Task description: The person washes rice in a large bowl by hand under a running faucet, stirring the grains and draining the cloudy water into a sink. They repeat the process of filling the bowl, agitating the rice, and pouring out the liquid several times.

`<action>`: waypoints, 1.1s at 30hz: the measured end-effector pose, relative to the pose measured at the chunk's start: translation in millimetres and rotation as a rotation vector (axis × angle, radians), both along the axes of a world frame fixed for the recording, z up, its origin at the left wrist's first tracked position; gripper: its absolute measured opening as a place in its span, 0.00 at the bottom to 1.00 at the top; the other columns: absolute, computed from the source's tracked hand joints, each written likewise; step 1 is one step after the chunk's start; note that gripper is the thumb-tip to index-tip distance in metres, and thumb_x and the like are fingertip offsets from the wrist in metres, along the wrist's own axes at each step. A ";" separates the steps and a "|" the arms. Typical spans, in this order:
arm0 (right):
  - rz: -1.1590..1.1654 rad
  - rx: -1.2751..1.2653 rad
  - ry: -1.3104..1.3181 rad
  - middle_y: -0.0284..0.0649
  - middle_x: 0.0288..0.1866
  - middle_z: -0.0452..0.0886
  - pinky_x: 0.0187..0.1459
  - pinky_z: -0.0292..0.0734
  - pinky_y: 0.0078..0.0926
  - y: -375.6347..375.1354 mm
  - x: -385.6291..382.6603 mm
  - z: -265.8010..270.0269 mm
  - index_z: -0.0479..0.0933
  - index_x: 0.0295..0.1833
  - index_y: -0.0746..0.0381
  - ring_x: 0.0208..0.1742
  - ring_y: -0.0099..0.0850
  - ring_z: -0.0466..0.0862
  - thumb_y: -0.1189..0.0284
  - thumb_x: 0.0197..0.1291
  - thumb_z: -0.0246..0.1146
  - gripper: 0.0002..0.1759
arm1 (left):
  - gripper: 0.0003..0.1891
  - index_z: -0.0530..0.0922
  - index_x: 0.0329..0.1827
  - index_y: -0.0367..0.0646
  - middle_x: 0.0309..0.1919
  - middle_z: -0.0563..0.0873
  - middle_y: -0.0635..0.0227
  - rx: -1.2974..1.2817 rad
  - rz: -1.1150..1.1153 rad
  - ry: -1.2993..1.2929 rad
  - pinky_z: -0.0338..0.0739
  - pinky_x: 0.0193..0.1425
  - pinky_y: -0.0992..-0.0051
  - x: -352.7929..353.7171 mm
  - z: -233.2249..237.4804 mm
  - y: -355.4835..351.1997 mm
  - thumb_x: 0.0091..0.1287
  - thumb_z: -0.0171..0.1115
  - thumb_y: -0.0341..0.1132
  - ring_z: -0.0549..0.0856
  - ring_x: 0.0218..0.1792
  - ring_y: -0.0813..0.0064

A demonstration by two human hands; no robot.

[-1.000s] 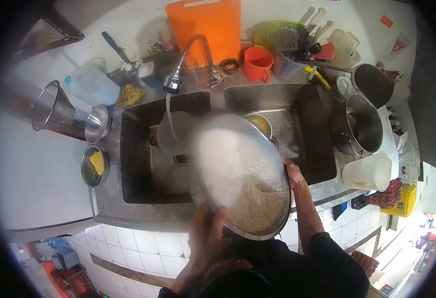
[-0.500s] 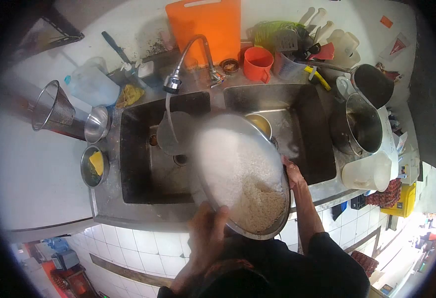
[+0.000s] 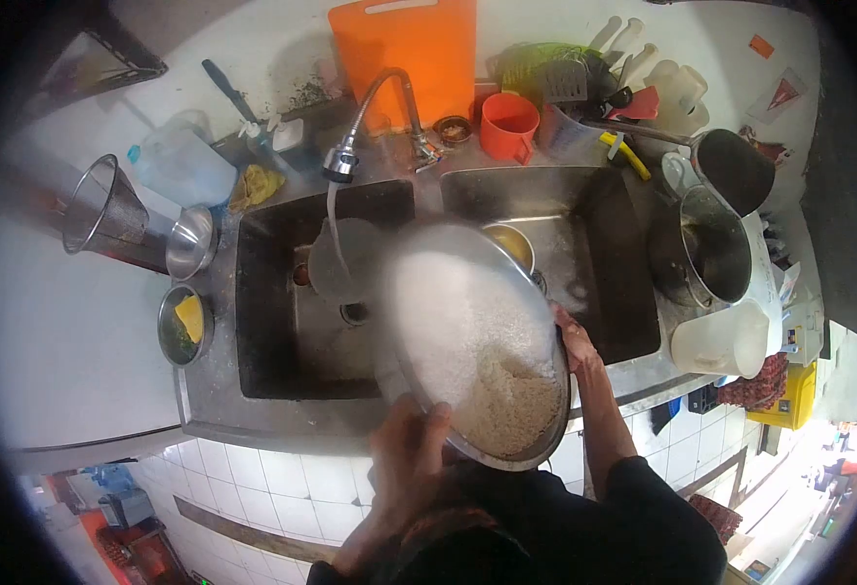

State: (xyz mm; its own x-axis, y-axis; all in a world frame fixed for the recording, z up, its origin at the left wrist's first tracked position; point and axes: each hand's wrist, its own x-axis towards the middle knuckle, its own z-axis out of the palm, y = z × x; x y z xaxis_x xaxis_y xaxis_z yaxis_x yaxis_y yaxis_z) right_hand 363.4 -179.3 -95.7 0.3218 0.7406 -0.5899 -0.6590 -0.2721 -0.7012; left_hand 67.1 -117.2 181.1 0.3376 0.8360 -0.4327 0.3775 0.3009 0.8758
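A large metal bowl (image 3: pixel 560 429) is held tilted over the front of the double sink. Inside it, wet rice grains (image 3: pixel 514 409) gather at the end nearer me, and cloudy whitish water (image 3: pixel 428 297) covers the far end. My left hand (image 3: pixel 409 444) grips the bowl's near left rim, its thumb over the edge. On the right side, my right hand (image 3: pixel 577 341) holds the rim, with its fingers partly hidden under the bowl. Behind the bowl, a yellowish round vessel (image 3: pixel 513 246) shows in the right basin, partly covered.
A flexible faucet (image 3: pixel 338 164) hangs over the left basin, above a translucent round container (image 3: pixel 340 258). Small metal bowls (image 3: pixel 191 244) line the left counter. To the right stand a deep pot (image 3: pixel 701 244) and a translucent plastic container (image 3: pixel 721 338). A red mug (image 3: pixel 508 127) is behind.
Almost nothing differs. The bowl and both hands keep nearly the same place and tilt, and the view has shifted very slightly.
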 end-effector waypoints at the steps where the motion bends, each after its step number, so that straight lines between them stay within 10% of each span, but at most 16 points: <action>1: 0.014 0.005 -0.007 0.43 0.65 0.77 0.66 0.72 0.32 -0.5 0.6 0.2 0.70 0.69 0.64 0.63 0.33 0.77 0.59 0.77 0.48 0.25 | 0.17 0.76 0.44 0.32 0.34 0.82 0.61 0.000 0.001 0.000 0.70 0.44 0.72 -0.5 -1.5 -0.4 0.71 0.57 0.42 0.76 0.38 0.74; 13: 0.035 0.014 0.016 0.41 0.66 0.75 0.66 0.72 0.31 1.4 -2.3 9.0 0.69 0.71 0.62 0.64 0.32 0.75 0.59 0.77 0.48 0.25 | 0.20 0.73 0.35 0.32 0.23 0.84 0.50 0.061 -0.064 0.015 0.78 0.32 0.64 2.2 -4.3 2.0 0.72 0.57 0.45 0.88 0.26 0.59; 16: 0.038 -0.008 -0.005 0.41 0.67 0.75 0.67 0.71 0.30 1.0 -0.9 4.5 0.69 0.71 0.62 0.65 0.32 0.75 0.58 0.77 0.48 0.25 | 0.20 0.72 0.34 0.33 0.21 0.83 0.51 0.043 -0.017 0.006 0.78 0.30 0.65 2.7 -4.7 1.4 0.72 0.57 0.46 0.88 0.26 0.60; 18: 0.045 -0.007 -0.027 0.41 0.67 0.74 0.67 0.70 0.30 1.1 -1.3 4.8 0.69 0.70 0.62 0.66 0.31 0.74 0.58 0.77 0.48 0.26 | 0.16 0.75 0.38 0.34 0.23 0.78 0.64 0.001 -0.017 0.005 0.72 0.28 0.77 2.3 -2.7 1.9 0.71 0.59 0.42 0.77 0.24 0.78; 33: 0.033 0.016 -0.035 0.42 0.62 0.78 0.66 0.72 0.32 -0.5 -1.3 -1.4 0.71 0.68 0.62 0.62 0.32 0.78 0.61 0.77 0.48 0.23 | 0.16 0.73 0.36 0.34 0.24 0.79 0.61 -0.014 -0.007 -0.096 0.75 0.28 0.76 8.8 4.0 1.4 0.72 0.59 0.41 0.81 0.25 0.77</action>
State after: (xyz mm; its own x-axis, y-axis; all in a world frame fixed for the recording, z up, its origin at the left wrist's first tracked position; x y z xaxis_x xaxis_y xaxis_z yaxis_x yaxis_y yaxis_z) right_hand 362.1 -179.8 -97.2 0.3171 0.7603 -0.5669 -0.6253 -0.2819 -0.7277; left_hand 75.9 -115.8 185.1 0.3837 0.8275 -0.4099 0.2943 0.3111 0.9037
